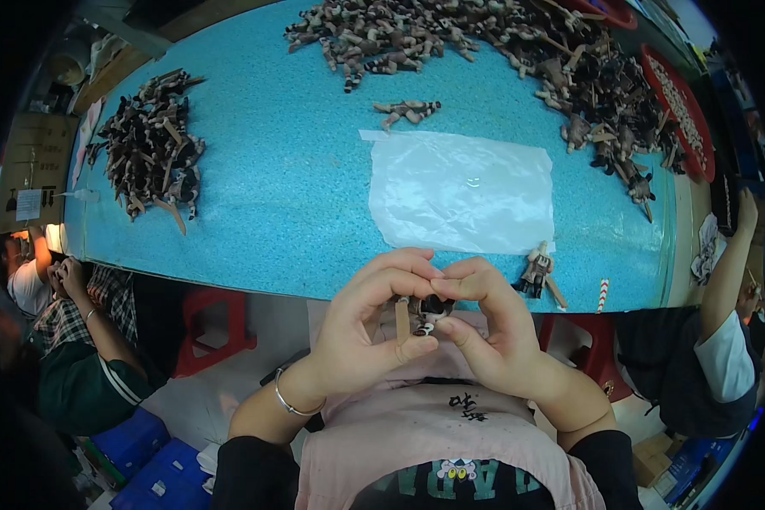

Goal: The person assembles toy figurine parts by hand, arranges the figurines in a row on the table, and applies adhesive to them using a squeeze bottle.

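Close in front of my body, just off the table's near edge, both hands hold one small dark-and-beige toy figure. My left hand is closed on its left side, with the thumb below and the fingers arched over the top. A flat tan strip stands out beside that thumb. From the other side, my right hand pinches the figure between thumb and fingers. The fingers hide much of its shape. Another figure, with a pale top and a tan strip, lies on the table beyond my right hand.
A translucent plastic sheet lies on the blue table; a single figure is beyond it. Piles of figures lie at the left, the back and the right. A red tray holds small pale pieces. People sit on both sides.
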Tool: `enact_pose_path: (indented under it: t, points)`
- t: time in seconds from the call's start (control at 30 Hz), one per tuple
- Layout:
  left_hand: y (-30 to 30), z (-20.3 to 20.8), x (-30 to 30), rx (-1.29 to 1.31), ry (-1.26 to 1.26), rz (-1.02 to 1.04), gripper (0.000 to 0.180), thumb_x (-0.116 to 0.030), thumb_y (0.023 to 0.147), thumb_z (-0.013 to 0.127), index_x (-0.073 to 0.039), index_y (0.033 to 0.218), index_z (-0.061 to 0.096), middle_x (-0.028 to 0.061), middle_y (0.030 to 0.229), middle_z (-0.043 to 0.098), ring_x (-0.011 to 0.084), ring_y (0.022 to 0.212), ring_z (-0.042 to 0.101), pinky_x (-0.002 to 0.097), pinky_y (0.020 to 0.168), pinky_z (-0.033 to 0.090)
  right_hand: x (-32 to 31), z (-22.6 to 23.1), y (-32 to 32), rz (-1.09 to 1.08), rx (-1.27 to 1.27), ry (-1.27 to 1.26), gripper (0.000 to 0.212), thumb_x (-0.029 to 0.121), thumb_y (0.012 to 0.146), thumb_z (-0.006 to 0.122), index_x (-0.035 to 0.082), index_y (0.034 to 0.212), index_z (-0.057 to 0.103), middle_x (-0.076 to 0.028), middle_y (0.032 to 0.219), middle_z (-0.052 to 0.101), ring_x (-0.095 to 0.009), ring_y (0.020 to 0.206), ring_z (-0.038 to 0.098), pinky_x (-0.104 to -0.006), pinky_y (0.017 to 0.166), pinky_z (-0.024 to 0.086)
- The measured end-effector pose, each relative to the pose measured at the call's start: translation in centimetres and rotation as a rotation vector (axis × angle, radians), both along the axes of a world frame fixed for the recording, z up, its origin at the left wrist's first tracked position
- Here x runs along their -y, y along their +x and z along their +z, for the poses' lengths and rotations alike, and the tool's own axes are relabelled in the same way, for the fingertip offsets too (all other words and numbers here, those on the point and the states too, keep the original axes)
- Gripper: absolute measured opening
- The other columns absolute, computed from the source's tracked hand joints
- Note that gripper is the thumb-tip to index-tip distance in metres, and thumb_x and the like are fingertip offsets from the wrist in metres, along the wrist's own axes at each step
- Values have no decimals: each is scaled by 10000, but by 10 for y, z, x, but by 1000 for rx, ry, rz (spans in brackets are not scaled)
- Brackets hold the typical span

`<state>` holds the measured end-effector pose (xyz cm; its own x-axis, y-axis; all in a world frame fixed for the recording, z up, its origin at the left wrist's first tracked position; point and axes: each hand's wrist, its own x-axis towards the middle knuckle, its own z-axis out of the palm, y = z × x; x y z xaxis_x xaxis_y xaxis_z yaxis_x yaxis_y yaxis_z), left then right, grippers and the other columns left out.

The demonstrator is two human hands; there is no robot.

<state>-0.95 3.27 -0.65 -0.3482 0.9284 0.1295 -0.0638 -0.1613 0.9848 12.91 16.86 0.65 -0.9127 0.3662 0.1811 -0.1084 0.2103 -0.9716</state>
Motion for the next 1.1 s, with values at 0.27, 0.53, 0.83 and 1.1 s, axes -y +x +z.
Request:
enact_pose_path:
  t: [0.27, 0.53, 0.83, 1.1]
  points:
    - [-49, 22, 5, -535, -89, 259, 392, -144, 727, 788, -43, 1067, 619, 129, 1138, 580, 275, 1156, 533, 381, 965, 431, -55, 24, -50, 29, 89, 251, 248, -10, 800, 637, 36, 1043, 621, -124, 1018, 587, -270, 931, 580, -351, 806, 473]
    - [-193, 61, -2, -1220, -264, 710, 291, -37, 761, 687, 4, 1042, 622, 170, 1186, 572, 334, 1110, 553, 407, 952, 441, -111, 11, -149, -43, 172, 872, 204, 49, 808, 682, 20, 1006, 643, -139, 1019, 601, -338, 926, 594, -430, 819, 470]
    - [-64, 28, -26, -1285, -82, 340, 380, -27, 753, 664, -25, 1129, 612, 169, 1137, 608, 354, 1149, 546, 454, 996, 408, -118, 0, -128, -32, 293, 671, 189, 31, 794, 699, -4, 971, 641, -127, 901, 589, -278, 852, 600, -382, 745, 483]
    - [49, -3, -78, -866, -25, -68, 677, -99, 713, 706, 27, 1326, 446, 214, 1296, 477, 375, 1178, 479, 446, 991, 392, -121, 3, -57, -64, 317, 576, 165, -8, 775, 693, -5, 936, 657, -116, 858, 588, -246, 774, 599, -343, 691, 477]
